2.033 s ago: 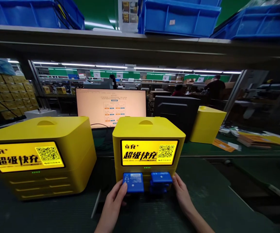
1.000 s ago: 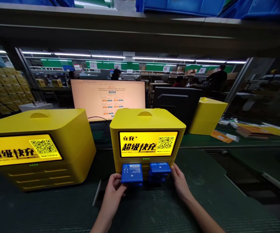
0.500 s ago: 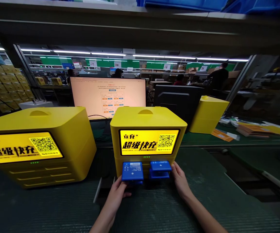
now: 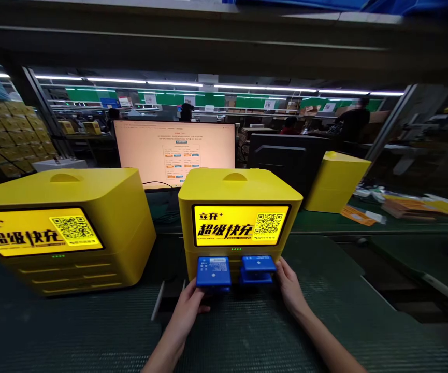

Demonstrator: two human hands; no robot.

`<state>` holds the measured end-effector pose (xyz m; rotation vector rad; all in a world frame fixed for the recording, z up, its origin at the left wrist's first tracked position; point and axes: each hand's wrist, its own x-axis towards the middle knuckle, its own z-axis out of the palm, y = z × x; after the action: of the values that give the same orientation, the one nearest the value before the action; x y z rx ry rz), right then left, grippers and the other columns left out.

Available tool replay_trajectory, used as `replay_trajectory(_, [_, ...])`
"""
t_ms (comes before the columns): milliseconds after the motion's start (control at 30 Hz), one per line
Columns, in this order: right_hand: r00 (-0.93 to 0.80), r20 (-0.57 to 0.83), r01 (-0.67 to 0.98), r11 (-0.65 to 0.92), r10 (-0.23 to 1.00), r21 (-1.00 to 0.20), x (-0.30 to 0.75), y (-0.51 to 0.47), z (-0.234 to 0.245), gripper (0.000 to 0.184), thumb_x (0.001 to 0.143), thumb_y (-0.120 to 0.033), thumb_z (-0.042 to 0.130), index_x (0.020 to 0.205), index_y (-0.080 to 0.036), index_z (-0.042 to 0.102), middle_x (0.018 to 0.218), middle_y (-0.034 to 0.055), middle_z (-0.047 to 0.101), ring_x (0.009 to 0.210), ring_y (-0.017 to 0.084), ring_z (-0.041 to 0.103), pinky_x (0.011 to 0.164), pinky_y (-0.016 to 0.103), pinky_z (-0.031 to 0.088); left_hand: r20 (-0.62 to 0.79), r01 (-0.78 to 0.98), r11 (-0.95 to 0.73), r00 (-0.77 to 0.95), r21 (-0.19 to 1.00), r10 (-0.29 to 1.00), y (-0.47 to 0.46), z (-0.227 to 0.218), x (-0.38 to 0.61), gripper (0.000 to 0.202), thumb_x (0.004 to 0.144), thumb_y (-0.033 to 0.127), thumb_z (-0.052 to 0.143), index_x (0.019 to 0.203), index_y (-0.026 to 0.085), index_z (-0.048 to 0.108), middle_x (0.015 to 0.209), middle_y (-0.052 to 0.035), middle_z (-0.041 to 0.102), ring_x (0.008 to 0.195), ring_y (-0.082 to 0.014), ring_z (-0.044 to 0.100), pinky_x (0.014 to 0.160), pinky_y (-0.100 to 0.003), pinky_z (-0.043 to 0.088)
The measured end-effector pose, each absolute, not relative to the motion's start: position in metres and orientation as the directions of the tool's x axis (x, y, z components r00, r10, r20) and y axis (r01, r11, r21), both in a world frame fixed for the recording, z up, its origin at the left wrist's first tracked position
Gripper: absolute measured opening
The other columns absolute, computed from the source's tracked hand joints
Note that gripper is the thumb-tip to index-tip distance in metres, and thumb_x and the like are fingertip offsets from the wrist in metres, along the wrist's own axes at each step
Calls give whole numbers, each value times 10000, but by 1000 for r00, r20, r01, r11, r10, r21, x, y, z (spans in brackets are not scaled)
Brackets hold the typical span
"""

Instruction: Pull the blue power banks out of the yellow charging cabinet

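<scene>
Green conveyor bench (image 4: 91, 326) carries a yellow charging cabinet (image 4: 239, 181), with a left blue battery pack (image 4: 213, 272) and a right blue battery pack (image 4: 258, 263) jutting from its lower front. Left hand (image 4: 187, 311) and right hand (image 4: 290, 284) each touch one pack; whether either is gripping, I cannot tell.

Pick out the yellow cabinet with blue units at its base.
The centre yellow cabinet, directly ahead: two blue units sit at its base, touched by the left hand and right hand. The yellow cabinet to its left shows none.
</scene>
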<state>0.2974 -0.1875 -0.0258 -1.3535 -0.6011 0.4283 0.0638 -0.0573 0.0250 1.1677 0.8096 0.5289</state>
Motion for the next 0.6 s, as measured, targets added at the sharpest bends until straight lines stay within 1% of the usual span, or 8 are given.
replay_trajectory(67, [780, 156, 58, 178, 606, -982, 298, -187, -27, 503, 731, -600, 593, 1063, -222, 607, 1170, 52, 607, 1148, 289, 484, 996, 403, 350, -262, 18, 314, 595, 949, 759, -59, 27, 64, 531, 708, 498, 619, 1122, 167, 598, 1127, -111, 600, 993, -267, 569, 682, -305, 511])
replay_trajectory(133, [783, 157, 60, 179, 601, -982, 298, -187, -27, 516, 731, -600, 592, 1085, -224, 600, 1175, 52, 604, 1148, 285, 486, 996, 402, 351, -264, 8, 323, 598, 946, 756, -58, 27, 65, 478, 699, 475, 629, 1054, 156, 626, 1055, -107, 623, 928, -246, 587, 676, -294, 509])
replay_trajectory(233, [787, 157, 62, 177, 596, -982, 299, -185, -28, 527, 729, -601, 594, 1092, -219, 598, 1174, 58, 606, 1143, 284, 492, 998, 404, 351, -352, 64, 394, 598, 917, 720, -55, 24, 66, 411, 658, 431, 671, 929, 123, 645, 823, -80, 629, 695, -185, 588, 613, -283, 504])
replay_trajectory(300, [789, 157, 64, 174, 594, -983, 299, -185, -29, 524, 729, -600, 594, 1086, -217, 602, 1173, 60, 608, 1134, 284, 500, 990, 402, 360, -410, 117, 425, 576, 897, 707, -54, 22, 66, 386, 649, 422, 677, 881, 116, 640, 744, -61, 604, 591, -154, 548, 553, -277, 493])
replay_trajectory(367, [790, 157, 67, 170, 592, -983, 299, -186, -29, 522, 731, -599, 591, 1084, -214, 603, 1180, 60, 605, 1128, 283, 506, 976, 394, 375, -399, 119, 410, 575, 904, 714, -54, 23, 67, 379, 678, 438, 649, 880, 117, 634, 800, -75, 612, 613, -159, 558, 544, -274, 493])
replay_trajectory(433, [790, 160, 73, 167, 592, -983, 299, -187, -28, 522, 738, -594, 587, 1090, -209, 601, 1195, 58, 597, 1130, 279, 507, 967, 383, 384, -366, 69, 410, 601, 909, 711, -56, 26, 69, 394, 718, 449, 608, 934, 120, 615, 926, -107, 620, 732, -196, 599, 593, -291, 512])
replay_trajectory(500, [789, 164, 80, 165, 592, -983, 299, -188, -28, 530, 742, -589, 587, 1104, -202, 595, 1208, 56, 591, 1140, 276, 501, 970, 372, 382, -363, 14, 450, 613, 893, 701, -58, 28, 73, 433, 739, 454, 583, 1007, 115, 578, 1016, -138, 610, 836, -237, 615, 658, -334, 529])
replay_trajectory(600, [799, 158, 83, 154, 580, -985, 299, -188, -29, 572, 725, -605, 595, 1119, -190, 588, 1216, 61, 586, 1159, 283, 487, 990, 381, 364, -374, -27, 497, 623, 867, 687, -68, 25, 77, 534, 717, 497, 603, 1048, 81, 549, 1062, -186, 598, 894, -276, 617, 722, -378, 528])
